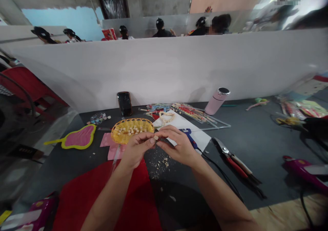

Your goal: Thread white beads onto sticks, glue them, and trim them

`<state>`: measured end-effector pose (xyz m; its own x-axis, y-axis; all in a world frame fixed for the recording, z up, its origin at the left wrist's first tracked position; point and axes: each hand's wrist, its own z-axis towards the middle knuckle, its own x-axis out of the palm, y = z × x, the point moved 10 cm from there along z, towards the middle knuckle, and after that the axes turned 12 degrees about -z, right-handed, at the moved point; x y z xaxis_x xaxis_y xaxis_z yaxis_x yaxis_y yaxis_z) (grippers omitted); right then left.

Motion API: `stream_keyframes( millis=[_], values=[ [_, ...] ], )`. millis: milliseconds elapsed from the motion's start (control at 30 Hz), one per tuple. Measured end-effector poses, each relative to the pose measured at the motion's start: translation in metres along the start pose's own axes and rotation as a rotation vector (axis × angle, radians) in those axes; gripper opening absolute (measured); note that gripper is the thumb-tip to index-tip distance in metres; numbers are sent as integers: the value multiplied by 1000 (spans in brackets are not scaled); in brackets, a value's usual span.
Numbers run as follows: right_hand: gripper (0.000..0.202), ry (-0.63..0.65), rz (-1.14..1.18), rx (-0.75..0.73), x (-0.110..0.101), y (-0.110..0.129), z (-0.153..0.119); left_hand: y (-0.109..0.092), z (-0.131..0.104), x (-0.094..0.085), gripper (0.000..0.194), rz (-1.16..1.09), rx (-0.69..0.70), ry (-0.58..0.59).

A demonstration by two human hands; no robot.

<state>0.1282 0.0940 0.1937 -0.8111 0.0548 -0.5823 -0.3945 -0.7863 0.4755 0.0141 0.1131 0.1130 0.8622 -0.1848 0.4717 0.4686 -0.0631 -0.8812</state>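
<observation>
Room: we sit at a dark grey table [256,135] walled off by a tall white partition [164,67]; other people's heads show above it, well apart from us.
Hands: our left hand [137,149] and right hand [176,145] meet over the table, fingertips touching, both pinched narrow on a small pale bead-like piece [155,137]; whether the right hand also grips something thin we cannot tell.
Why held so: the piece is tiny, so we judge two fingertip pinches, raised close to the eye, give control.
Supply: a yellow woven plastic basket [132,130] of similar pale pieces sits just beyond the left hand, within easy reach.
Crumbs: pale bits [161,162] lie scattered on the table under the hands.
Work mat: a red sheet [102,193] lies under our forearms.
Tools: a blue glue gun [188,135] rests on white paper [200,137] beside the right hand; red-handled shears [235,162] lie further right, blades shut.
Back row: a black phone [124,103] leans on the partition; a pink tumbler [217,101] stands near it.
</observation>
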Motion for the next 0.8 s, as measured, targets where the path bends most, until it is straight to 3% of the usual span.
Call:
stream_keyframes(
  millis=[400, 800],
  values=[
    [25, -19, -7, -6, 1, 3, 1, -2, 0, -2, 13, 71, 27, 6],
    [22, -19, 20, 21, -2, 5, 2, -5, 1, -1, 8, -131, 32, -33]
  ],
)
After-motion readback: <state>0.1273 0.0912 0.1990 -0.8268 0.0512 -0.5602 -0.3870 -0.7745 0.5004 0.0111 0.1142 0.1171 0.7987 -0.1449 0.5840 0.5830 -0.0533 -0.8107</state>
